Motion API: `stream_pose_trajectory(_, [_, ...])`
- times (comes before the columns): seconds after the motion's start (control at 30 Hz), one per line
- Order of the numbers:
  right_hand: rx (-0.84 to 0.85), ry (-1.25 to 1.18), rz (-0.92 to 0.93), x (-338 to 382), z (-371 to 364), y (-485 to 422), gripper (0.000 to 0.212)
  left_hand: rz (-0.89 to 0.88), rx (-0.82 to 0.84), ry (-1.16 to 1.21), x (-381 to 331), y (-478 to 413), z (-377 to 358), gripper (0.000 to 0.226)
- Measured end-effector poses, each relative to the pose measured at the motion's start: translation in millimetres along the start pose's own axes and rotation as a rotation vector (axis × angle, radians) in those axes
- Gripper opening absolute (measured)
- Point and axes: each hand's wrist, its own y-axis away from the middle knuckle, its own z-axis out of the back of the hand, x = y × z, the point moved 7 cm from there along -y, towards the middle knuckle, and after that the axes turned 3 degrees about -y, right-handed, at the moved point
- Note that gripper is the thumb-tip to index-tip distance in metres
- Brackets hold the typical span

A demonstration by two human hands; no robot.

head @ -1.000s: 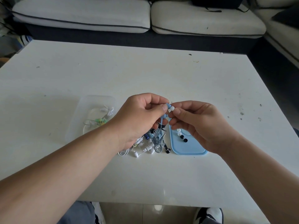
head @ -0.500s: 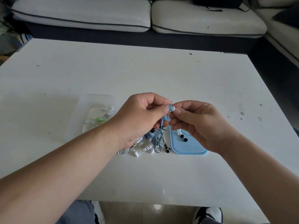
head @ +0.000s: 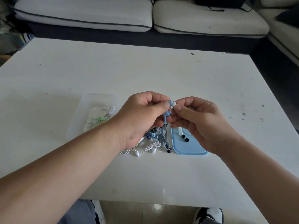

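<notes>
A: Where is the blue earphone (head: 167, 112)?

B: It is held up above the white surface (head: 145, 70), between the two hands. The left hand (head: 142, 117) pinches its body between the thumb and curled fingers.

A: And the right hand (head: 199, 123)?

B: Its fingers are curled too, and thumb and forefinger pinch a small white ear tip (head: 174, 103) right at the earphone's end. The tip touches the earphone, but I cannot tell whether it is seated on it.

A: What about the cable?

B: The blue cable (head: 165, 125) hangs straight down from the left hand into a tangled pile of earphones (head: 153, 143) lying on the surface under the hands.

A: What else is near?

B: A light blue lid (head: 189, 147) lies flat just to the right of the pile, partly under the right hand. Two black ear tips (head: 185, 138) and a white one (head: 180, 129) sit on it. Left of the pile stands a clear plastic box (head: 95, 110) with white and green earphones inside. A pale sofa (head: 84, 13) runs along the far side.
</notes>
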Motion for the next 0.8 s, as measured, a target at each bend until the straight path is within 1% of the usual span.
stream_pose_trajectory(0.13, [-0.05,0.028,0.022,-0.2,2.6,-0.2,0.011,-0.007,-0.031,-0.005,1.0,-0.5,2.5,0.005])
stream_pose_trajectory(0.27, [-0.061,0.051,0.023,-1.0,3.6,-0.6,0.02,-0.038,-0.051,-0.01,-0.7,-0.7,4.7,0.005])
stream_pose_trajectory(0.33, [-0.068,0.056,0.027,-0.9,3.3,-1.1,0.028,-0.051,-0.06,-0.023,-1.8,-0.2,5.0,0.005])
stream_pose_trajectory(0.4, [-0.074,0.036,0.024,-1.8,4.1,-1.5,0.034,-0.06,-0.05,-0.035,-3.0,0.9,3.0,0.005])
stream_pose_trajectory(0.5, [-0.049,-0.022,-0.002,-4.6,4.5,-2.5,0.037,-0.077,-0.028,-0.033,-5.7,2.8,0.1,0.004])
stream_pose_trajectory(0.8, [-0.01,-0.078,-0.032,-8.3,1.7,-3.1,0.025,-0.101,-0.014,-0.033,-8.5,4.8,-2.3,0.004])
